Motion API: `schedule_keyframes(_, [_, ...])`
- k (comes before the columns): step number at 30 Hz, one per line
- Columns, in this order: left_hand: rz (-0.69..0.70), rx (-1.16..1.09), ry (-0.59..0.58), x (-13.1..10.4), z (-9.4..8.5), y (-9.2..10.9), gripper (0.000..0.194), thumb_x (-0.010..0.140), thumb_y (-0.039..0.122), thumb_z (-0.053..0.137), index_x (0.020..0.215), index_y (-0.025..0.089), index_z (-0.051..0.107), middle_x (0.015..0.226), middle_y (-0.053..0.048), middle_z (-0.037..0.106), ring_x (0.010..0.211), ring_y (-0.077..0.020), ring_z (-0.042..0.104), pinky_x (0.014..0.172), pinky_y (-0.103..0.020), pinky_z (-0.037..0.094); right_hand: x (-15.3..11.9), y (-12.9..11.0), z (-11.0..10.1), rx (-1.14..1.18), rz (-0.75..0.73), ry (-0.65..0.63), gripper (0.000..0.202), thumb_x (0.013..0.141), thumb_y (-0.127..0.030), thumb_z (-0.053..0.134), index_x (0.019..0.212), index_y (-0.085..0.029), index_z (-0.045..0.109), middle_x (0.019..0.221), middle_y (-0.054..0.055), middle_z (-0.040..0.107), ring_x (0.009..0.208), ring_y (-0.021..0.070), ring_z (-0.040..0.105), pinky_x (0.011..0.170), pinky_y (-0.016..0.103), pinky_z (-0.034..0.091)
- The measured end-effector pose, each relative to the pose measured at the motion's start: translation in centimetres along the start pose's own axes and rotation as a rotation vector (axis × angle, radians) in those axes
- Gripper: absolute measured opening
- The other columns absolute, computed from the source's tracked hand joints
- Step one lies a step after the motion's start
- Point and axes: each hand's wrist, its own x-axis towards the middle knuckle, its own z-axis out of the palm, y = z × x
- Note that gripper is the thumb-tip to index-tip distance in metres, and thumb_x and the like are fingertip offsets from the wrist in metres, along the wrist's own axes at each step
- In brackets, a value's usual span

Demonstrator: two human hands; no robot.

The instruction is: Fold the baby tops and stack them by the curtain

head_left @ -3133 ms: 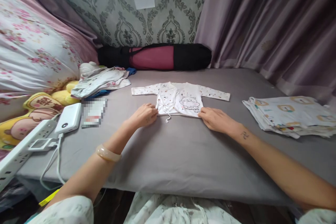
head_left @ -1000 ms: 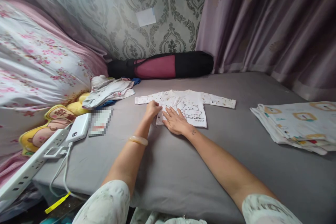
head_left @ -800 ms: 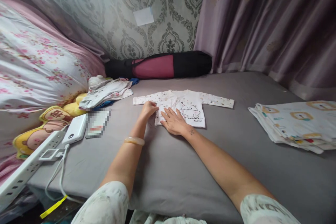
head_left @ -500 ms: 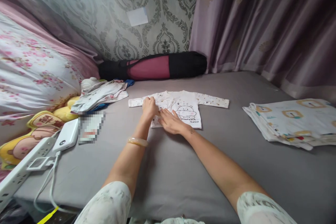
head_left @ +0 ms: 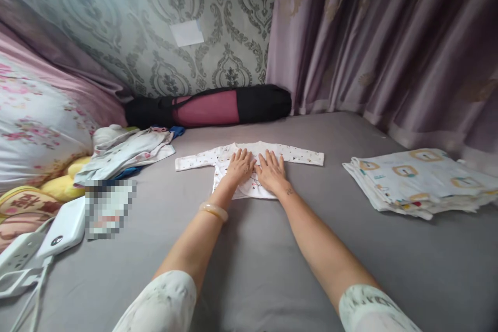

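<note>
Head view, nearest first: pale patterned sleeves (head_left: 159, 303) are seen at the bottom edge, above a grey sheet (head_left: 291, 280). At the lower left, a white power strip (head_left: 19, 254) is cut off by the frame, and no lettering can be made out on it. Just beyond it a white power bank (head_left: 64, 225), marked with a small dark oval, is joined to a white cable (head_left: 42, 282). Beside the power bank a packet (head_left: 109, 210) is pixelated, so its label cannot be read.

At the centre, a white long-sleeved baby top (head_left: 247, 190) is laid flat on the sheet, sleeves spread sideways and dotted with small prints. Its chest is covered by the left hand (head_left: 240, 168) and the right hand (head_left: 271, 172), both palm down with fingers extended and slightly parted, nothing being grasped. Most of the front print is hidden; only small red and dark marks are left showing, too small to be read.

To the right, folded printed cloths (head_left: 420, 179) are stacked. At the left, a brownish Chinese character is borne by a plush toy (head_left: 29, 202), too soft to be read surely. Farther back are seen heaped clothes (head_left: 126, 150), a floral pillow (head_left: 35, 119), a black-and-maroon tube bag (head_left: 206, 108), mauve curtains (head_left: 330, 36) and damask wallpaper (head_left: 112, 10), on which a pale sheet of paper (head_left: 187, 33) is seen.
</note>
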Motion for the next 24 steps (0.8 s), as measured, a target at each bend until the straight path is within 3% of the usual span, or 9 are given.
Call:
schedule_keyframes(10, [-0.047,-0.048,-0.07,-0.4,-0.1,0.5,0.058,0.1,0.042,0.022,0.151,0.015,0.031,0.161,-0.017,0.022,0.149,-0.0329,0.018,0.118,-0.056,0.014,0.0,0.3,-0.1,0.085,0.009,-0.069,0.061,0.101,-0.045,0.024,0.153,-0.014,0.033,0.162,0.016,0.019,0.149,0.0297,0.012,0.117,0.054,0.002])
schedule_keyframes(13, [-0.043,-0.046,-0.085,0.1,-0.6,0.6,0.053,0.099,0.044,0.026,0.144,0.018,0.039,0.157,-0.017,0.032,0.146,-0.0331,0.026,0.115,-0.059,0.016,0.7,1.0,-1.1,0.194,0.002,-0.064,0.055,0.1,-0.04,0.029,0.149,-0.016,0.041,0.158,0.013,0.031,0.146,0.0263,0.024,0.118,0.049,0.01])
schedule_keyframes(15, [-0.05,-0.047,-0.084,0.6,-1.1,0.8,0.047,0.098,0.044,0.029,0.133,0.019,0.048,0.148,-0.017,0.043,0.141,-0.0326,0.033,0.113,-0.061,0.019,1.3,2.4,-2.3,0.287,0.037,0.015,0.051,0.099,-0.034,0.031,0.145,-0.018,0.045,0.152,0.01,0.044,0.139,0.0218,0.038,0.116,0.04,0.022])
schedule_keyframes(17, [-0.069,-0.047,-0.057,1.1,-1.5,1.1,0.043,0.098,0.043,0.03,0.122,0.018,0.055,0.144,-0.017,0.046,0.14,-0.0321,0.033,0.113,-0.06,0.019,1.8,4.4,-3.5,0.322,0.15,0.165,0.048,0.097,-0.027,0.032,0.14,-0.016,0.051,0.143,0.011,0.053,0.131,0.0207,0.047,0.109,0.033,0.031])
schedule_keyframes(19, [-0.071,-0.051,-0.011,1.6,-1.7,1.4,0.041,0.099,0.041,0.031,0.119,0.017,0.057,0.148,-0.018,0.042,0.143,-0.0311,0.029,0.114,-0.059,0.018,1.8,6.8,-4.5,0.28,0.329,0.304,0.045,0.096,-0.022,0.033,0.132,-0.012,0.057,0.133,0.015,0.059,0.124,0.0245,0.052,0.105,0.036,0.035])
schedule_keyframes(24, [0.082,-0.113,-0.018,3.2,-1.5,2.6,0.041,0.099,0.031,0.034,0.138,0.023,0.044,0.154,-0.012,0.038,0.146,-0.0247,0.026,0.118,-0.052,0.019,0.8,11.1,-4.7,0.143,0.712,0.463,0.038,0.091,-0.025,0.044,0.122,-0.01,0.062,0.126,0.02,0.059,0.119,0.0341,0.05,0.095,0.047,0.038])
